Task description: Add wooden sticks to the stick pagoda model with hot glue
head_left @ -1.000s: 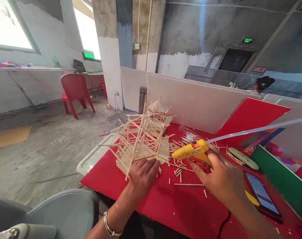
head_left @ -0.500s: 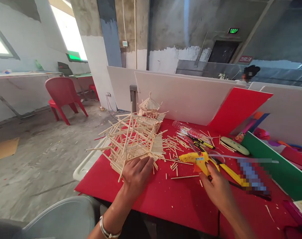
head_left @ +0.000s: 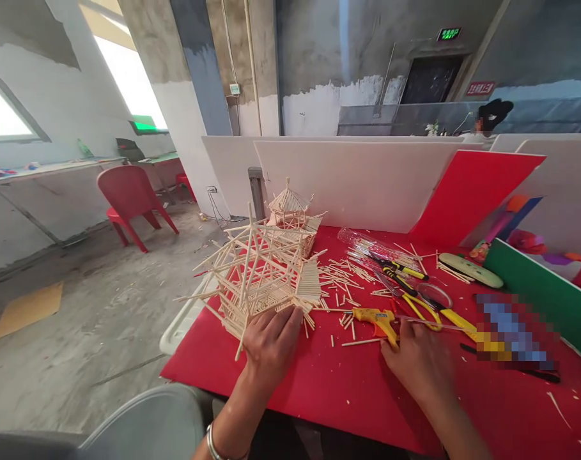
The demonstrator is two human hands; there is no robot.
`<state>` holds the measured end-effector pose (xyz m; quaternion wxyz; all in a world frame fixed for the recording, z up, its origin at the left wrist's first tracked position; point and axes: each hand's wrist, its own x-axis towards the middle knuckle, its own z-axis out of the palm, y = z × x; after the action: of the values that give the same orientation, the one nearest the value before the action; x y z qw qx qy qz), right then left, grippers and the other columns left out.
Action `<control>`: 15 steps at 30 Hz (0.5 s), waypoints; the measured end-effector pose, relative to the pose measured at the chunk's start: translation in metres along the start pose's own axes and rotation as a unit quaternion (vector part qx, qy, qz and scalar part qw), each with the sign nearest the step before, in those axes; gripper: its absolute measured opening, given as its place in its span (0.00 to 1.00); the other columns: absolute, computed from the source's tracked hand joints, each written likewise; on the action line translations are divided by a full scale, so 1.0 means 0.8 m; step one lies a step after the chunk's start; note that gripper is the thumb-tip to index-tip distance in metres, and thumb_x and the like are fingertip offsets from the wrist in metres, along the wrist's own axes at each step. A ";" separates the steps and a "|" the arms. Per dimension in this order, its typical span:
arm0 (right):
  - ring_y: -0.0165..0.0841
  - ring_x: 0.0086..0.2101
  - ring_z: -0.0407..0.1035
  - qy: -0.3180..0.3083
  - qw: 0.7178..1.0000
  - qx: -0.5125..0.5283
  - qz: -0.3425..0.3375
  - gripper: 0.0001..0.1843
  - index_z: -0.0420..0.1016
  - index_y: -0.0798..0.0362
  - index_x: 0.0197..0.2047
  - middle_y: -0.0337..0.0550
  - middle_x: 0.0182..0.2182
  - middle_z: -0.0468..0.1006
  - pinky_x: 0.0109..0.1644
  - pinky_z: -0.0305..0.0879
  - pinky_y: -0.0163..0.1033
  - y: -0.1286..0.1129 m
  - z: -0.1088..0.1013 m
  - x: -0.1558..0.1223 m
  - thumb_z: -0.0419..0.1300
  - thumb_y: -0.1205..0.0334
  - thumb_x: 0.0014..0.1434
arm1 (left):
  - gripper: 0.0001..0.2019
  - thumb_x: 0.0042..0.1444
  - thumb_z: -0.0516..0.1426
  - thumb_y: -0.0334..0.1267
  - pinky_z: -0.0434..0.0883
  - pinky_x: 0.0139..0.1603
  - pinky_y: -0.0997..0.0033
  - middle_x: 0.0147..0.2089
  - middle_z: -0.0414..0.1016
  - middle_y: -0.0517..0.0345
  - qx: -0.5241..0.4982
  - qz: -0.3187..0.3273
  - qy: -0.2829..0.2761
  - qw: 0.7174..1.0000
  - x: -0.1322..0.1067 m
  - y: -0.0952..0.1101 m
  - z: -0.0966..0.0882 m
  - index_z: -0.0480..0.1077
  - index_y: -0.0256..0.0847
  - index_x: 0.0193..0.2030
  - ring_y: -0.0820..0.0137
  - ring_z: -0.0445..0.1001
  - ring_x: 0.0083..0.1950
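Note:
A pavilion model of thin wooden sticks, with an open roof frame, stands at the left of the red table. My left hand is closed at its front lower edge, the fingertips partly hidden. The yellow glue gun lies low at the table, its nozzle pointing left toward the model and a clear glue stick behind it. My right hand is at its handle, thumb and forefinger on either side; the other fingers are curled and partly hidden. Loose cut sticks lie between model and gun.
A smaller stick pavilion stands behind. Pliers with black and yellow handles, yellow-handled cutters and a green oval case lie to the right. White boards border the back. A person is beyond them.
My right hand has lowered the glue gun to the table and turned palm down. The left hand keeps its place on the model. The view has shifted slightly.

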<state>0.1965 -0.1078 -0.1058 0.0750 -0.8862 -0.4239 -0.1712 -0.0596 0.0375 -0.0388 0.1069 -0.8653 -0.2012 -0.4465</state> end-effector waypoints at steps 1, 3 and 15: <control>0.48 0.42 0.70 0.025 0.999 0.041 -0.010 0.21 0.74 0.59 0.49 0.58 0.42 0.76 0.42 0.64 0.48 -0.003 -0.008 0.001 0.57 0.54 0.56 | 0.14 0.56 0.59 0.27 0.69 0.40 0.65 0.40 0.81 0.54 0.000 0.000 0.001 1.000 0.000 0.000 0.000 0.72 0.40 0.48 0.65 0.78 0.38; 0.43 0.42 0.71 0.060 0.979 0.189 -0.054 0.16 0.76 0.53 0.45 0.51 0.41 0.77 0.46 0.64 0.46 -0.018 -0.029 0.002 0.55 0.54 0.60 | 0.14 0.56 0.59 0.27 0.69 0.40 0.65 0.41 0.81 0.54 0.000 0.000 0.002 1.000 0.000 0.000 0.000 0.71 0.40 0.49 0.65 0.78 0.38; 0.31 0.30 0.69 -0.240 0.637 0.733 -0.017 0.16 0.77 0.52 0.38 0.40 0.29 0.77 0.34 0.66 0.35 -0.165 -0.077 0.016 0.60 0.47 0.58 | 0.14 0.57 0.57 0.28 0.69 0.42 0.66 0.42 0.81 0.51 -0.016 -0.009 -0.025 1.000 0.000 -0.002 -0.001 0.71 0.40 0.51 0.65 0.78 0.40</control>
<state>0.0866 -0.0323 -0.0458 0.5923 -0.5434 -0.4281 0.4132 -0.0613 0.0384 -0.0383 0.0843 -0.8758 -0.2041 -0.4291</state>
